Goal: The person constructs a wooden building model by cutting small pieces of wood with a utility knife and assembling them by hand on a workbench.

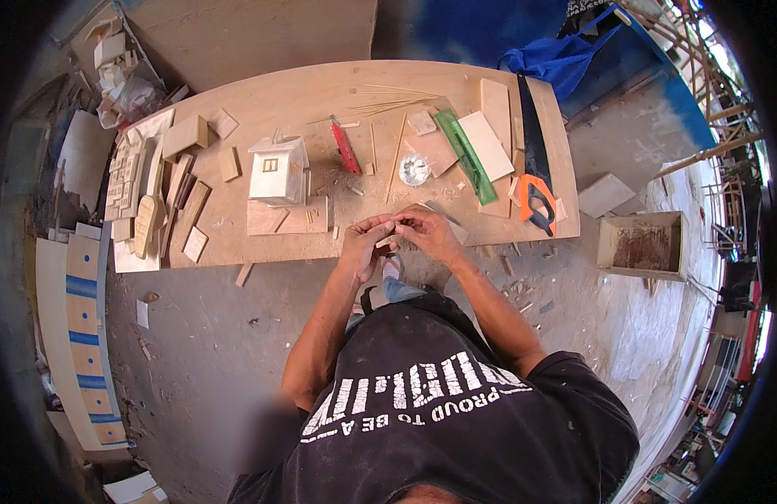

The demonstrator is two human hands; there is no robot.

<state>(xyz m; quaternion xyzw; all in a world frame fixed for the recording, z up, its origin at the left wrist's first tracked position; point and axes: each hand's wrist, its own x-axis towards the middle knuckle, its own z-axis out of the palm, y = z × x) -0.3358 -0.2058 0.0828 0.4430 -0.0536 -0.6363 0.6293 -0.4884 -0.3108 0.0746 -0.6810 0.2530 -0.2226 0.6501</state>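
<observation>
At the table's front edge my left hand [368,241] and my right hand [428,233] meet, fingertips pinched together. A tiny pale piece seems to sit between the fingers, too small to name. Just left of them, a small wooden model house [277,174] with a little window stands on a thin wooden board [313,217] with small offcuts on it. Behind the hands lie a red utility knife [345,149] and a small round silvery dish [413,169]. A flat strip [443,217] lies close to my right hand, partly hidden by it.
On the wooden table [304,97] a green ruler [466,157], thin sticks [392,102], pale boards [487,144] and a handsaw [537,204] lie to the right and back. Wood blocks [187,136] crowd the left end. A wooden box [643,244] is on the right.
</observation>
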